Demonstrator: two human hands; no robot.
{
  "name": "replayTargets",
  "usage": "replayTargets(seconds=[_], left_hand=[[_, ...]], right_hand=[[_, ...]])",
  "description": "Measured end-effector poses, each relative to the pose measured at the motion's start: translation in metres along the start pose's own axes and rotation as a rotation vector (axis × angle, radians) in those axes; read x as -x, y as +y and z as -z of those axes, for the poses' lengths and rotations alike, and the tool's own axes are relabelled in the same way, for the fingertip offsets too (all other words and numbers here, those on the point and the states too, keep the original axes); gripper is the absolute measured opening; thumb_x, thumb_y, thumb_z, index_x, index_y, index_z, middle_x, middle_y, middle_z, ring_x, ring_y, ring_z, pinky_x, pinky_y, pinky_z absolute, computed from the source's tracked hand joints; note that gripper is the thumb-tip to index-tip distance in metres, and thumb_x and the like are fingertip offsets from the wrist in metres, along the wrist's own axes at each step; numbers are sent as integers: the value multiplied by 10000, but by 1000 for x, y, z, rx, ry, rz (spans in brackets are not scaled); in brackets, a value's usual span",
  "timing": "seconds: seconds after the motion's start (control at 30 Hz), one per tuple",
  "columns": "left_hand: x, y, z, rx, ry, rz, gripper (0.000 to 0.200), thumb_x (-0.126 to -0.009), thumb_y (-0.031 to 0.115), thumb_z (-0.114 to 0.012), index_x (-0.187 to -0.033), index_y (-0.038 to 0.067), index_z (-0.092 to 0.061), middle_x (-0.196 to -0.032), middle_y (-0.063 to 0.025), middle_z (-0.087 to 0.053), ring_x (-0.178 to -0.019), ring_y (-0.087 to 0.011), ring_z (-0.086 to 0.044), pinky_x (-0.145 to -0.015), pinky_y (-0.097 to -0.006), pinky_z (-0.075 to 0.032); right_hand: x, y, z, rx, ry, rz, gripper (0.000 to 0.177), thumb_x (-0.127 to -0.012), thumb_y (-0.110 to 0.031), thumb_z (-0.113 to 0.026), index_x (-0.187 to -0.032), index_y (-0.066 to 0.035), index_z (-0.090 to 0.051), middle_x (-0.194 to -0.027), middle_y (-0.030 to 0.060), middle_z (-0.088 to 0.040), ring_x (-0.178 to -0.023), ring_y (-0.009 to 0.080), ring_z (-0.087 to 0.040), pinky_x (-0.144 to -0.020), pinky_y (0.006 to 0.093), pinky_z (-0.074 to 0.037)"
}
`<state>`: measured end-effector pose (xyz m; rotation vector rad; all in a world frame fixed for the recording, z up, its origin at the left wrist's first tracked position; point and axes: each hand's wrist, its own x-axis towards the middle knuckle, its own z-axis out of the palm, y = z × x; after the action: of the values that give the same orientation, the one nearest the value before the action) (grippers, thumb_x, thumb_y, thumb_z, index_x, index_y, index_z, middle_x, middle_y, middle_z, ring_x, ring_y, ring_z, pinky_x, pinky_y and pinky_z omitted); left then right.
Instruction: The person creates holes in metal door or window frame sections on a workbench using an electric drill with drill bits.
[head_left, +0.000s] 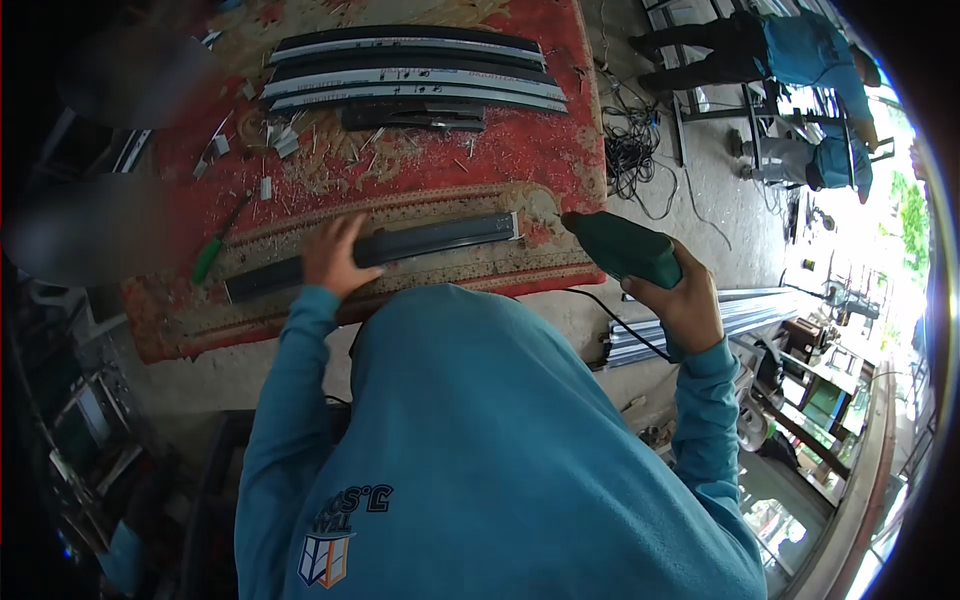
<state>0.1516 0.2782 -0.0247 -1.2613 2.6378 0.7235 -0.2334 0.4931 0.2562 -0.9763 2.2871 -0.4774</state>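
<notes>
A long, slightly curved dark grey strip [440, 237] lies on the patterned cloth at the near side of the table. My left hand [338, 258] is over its left part, fingers spread and thumb apart, seemingly resting on it. In my right hand [693, 308] is a green power drill [625, 248], its tip pointing left toward the table, just beyond the strip's right end. A black cord [625, 325] runs below the drill. To the left of the strip lies a screwdriver [207, 260] with a green handle.
Several curved strips with white labelled bands [415, 77] lie at the table's far side, a short black piece [413, 118] before them. Small shavings litter the red cloth [560, 150]. Coiled cables [635, 150] and metal bars [720, 315] are on the floor. Two people [805, 50] stand at the right.
</notes>
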Motion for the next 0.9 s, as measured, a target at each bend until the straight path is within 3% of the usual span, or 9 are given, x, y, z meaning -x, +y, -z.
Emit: replayTargets(seconds=[0.07, 0.17, 0.33, 0.37, 0.5, 0.6, 0.77, 0.9], left_hand=[[24, -56, -14, -90, 54, 73, 891, -688, 532, -911, -1460, 226, -587, -1509, -66, -508, -1407, -340, -434, -1201, -655, -285], [35, -80, -6, -25, 19, 51, 801, -656, 540, -924, -1347, 208, -690, -1464, -45, -560, -1387, -340, -452, -1201, -608, -315], [13, -6, 8, 77, 83, -143, 730, -648, 532, -928, -1264, 188, -740, -1397, -27, -625, -1386, -332, -460, -1170, -574, -363], [7, 11, 1, 132, 149, -186, 718, -645, 534, -923, -1215, 130, -758, -1363, -67, -639, -1347, -345, -494, -1160, -570, -376], [-27, 96, -17, 184, 56, -141, 737, -726, 557, -877, -1315, 147, -708, -1468, -84, -562, -1418, -366, -426, -1199, -621, -303], [-55, 125, -37, 110, -22, -127, 737, -795, 538, -837, -1396, 157, -645, -1509, -103, -520, -1449, -376, -386, -1204, -647, -279], [-44, 114, -46, 29, -100, -118, 746, -868, 527, -777, -1479, 158, -556, -1506, -125, -517, -1438, -383, -391, -1184, -648, -296], [-33, 89, -38, 82, -105, -86, 648, -889, 550, -721, -1381, 143, -607, -1393, -86, -588, -1317, -347, -484, -1070, -570, -389]], right_hand=[[7, 9, 0, -39, 16, -32, 615, -741, -281, -875, -1260, -12, -683, -1002, 149, -769, -933, 236, -745, -855, 374, -560], [15, 19, 0, -84, 26, -84, 620, -751, -258, -870, -1275, 7, -671, -996, 130, -763, -916, 192, -717, -854, 352, -557], [24, 12, 6, -239, 12, -148, 625, -774, -174, -859, -1316, 37, -630, -1077, 95, -743, -963, 156, -668, -903, 330, -544], [24, 10, 7, -238, 6, -136, 627, -778, -157, -855, -1326, 38, -621, -1111, 94, -738, -991, 160, -666, -924, 332, -539], [22, -11, -2, -272, -40, -131, 627, -790, -149, -843, -1336, 52, -609, -1152, 115, -726, -1041, 176, -660, -959, 339, -526], [18, -44, -16, -266, -78, -80, 632, -786, -101, -822, -1352, 65, -593, -1184, 137, -713, -1068, 204, -661, -979, 347, -516], [10, -112, -57, -224, -171, 21, 653, -773, -94, -831, -1356, 68, -587, -1144, 118, -721, -1050, 190, -666, -967, 346, -523], [1, -143, -102, -193, -253, 175, 670, -763, -130, -851, -1358, 40, -594, -1107, 140, -752, -1020, 182, -700, -940, 348, -543]])
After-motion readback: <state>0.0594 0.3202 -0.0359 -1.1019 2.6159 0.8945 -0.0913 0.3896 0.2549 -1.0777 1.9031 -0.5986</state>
